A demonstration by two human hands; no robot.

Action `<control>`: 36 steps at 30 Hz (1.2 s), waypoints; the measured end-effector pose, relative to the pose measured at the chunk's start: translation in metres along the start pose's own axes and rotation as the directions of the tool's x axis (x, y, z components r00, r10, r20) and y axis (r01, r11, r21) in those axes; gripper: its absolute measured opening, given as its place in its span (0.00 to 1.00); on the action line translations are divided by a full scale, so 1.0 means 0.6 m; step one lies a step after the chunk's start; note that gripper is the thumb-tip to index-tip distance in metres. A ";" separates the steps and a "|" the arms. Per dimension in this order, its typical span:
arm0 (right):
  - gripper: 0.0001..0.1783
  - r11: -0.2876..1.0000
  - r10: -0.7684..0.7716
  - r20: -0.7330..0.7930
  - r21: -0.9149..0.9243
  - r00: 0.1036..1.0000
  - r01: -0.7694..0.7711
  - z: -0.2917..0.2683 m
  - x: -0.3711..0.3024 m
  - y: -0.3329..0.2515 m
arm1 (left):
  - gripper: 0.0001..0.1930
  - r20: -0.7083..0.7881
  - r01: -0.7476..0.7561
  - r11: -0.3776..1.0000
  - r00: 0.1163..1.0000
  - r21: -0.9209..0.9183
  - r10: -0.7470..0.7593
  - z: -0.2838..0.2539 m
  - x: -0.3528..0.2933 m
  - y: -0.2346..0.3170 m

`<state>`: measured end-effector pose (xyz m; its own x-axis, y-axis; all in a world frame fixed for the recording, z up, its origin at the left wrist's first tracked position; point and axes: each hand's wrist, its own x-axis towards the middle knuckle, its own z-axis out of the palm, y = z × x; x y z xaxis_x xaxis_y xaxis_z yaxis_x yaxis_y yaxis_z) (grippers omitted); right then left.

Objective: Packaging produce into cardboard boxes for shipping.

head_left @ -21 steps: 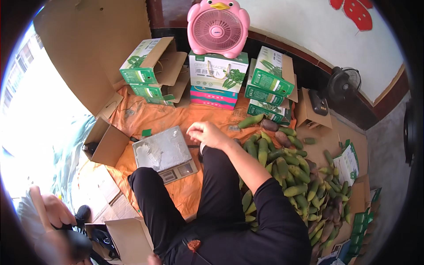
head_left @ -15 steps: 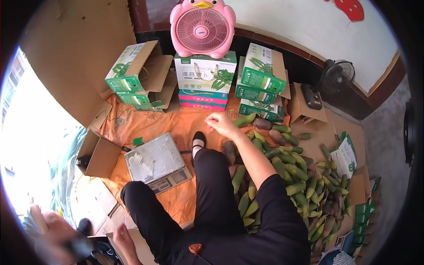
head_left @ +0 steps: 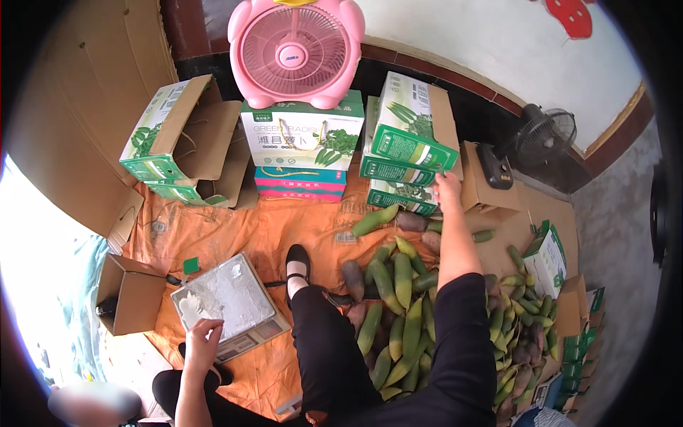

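Note:
My left hand (head_left: pixel 204 343) hovers over the near edge of a flat scale (head_left: pixel 238 299) with a dusty grey top. Its thumb and fingers are curled together, and nothing shows in them. On the right, my right arm stretches forward over a pile of long green radishes (head_left: pixel 402 281). My right hand (head_left: pixel 447 192) is at the right end of a stack of green and white cartons. Its fingers are closed at the lower corner of the top carton (head_left: pixel 414 117); their undersides are hidden.
A pink fan (head_left: pixel 295 57) stands on a white carton (head_left: pixel 302 139) at the back. More open cartons (head_left: pixel 181 135) are stacked at back left. A black fan (head_left: pixel 544 135) is at back right. Brown cardboard box (head_left: pixel 135 295) stands left of the scale. An orange sheet (head_left: pixel 235 224) covers the floor.
My right hand has moved right, from above the sheet to the carton stack. My left hand has risen from the lower edge to the scale. My view has shifted forward.

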<state>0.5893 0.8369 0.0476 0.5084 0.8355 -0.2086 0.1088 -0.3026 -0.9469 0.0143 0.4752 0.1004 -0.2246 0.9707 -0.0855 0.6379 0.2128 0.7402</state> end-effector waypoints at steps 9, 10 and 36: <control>0.62 0.968 0.023 -0.019 0.251 1.000 -0.017 -0.013 0.123 -0.047 | 0.07 0.190 0.061 0.980 0.977 0.192 -0.098 0.027 0.021 -0.041; 0.58 0.953 0.043 -0.027 0.302 0.999 -0.032 -0.003 0.124 -0.045 | 0.08 0.243 0.051 0.979 0.965 0.197 -0.100 0.027 0.022 -0.041; 0.26 0.871 -0.027 0.255 0.481 0.967 -0.102 -0.046 -0.320 -0.041 | 0.08 0.170 -0.184 0.975 0.972 0.125 0.162 -0.020 -0.031 -0.034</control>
<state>0.5129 0.6712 0.1176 0.2706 0.9328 -0.2381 -0.3683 -0.1282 -0.9208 -0.0034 0.4513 0.0947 0.0103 0.9970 -0.0766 0.7552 0.0424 0.6541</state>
